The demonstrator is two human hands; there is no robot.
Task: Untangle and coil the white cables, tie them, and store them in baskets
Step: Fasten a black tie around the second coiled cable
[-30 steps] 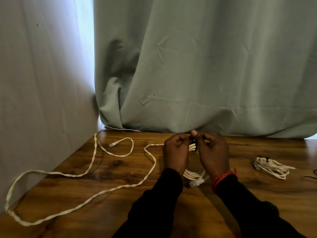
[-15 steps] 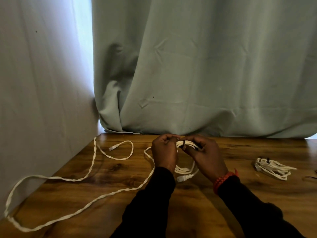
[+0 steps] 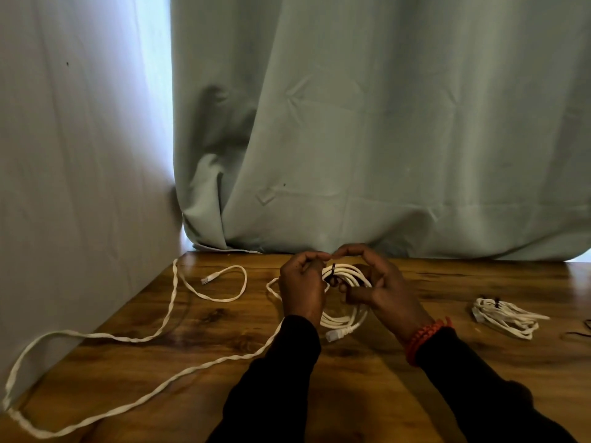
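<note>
— What do we have in our hands?

— A white cable coil [image 3: 347, 276] with a black tie [image 3: 333, 269] round it. Our left hand [image 3: 302, 287] and right hand [image 3: 382, 287] both curl round it, above the wooden table [image 3: 367, 378].

— And beside us?

— A long loose cable [image 3: 172, 311] trails left of our left hand. A tied bundle [image 3: 503, 318] lies well right of our right hand.
</note>
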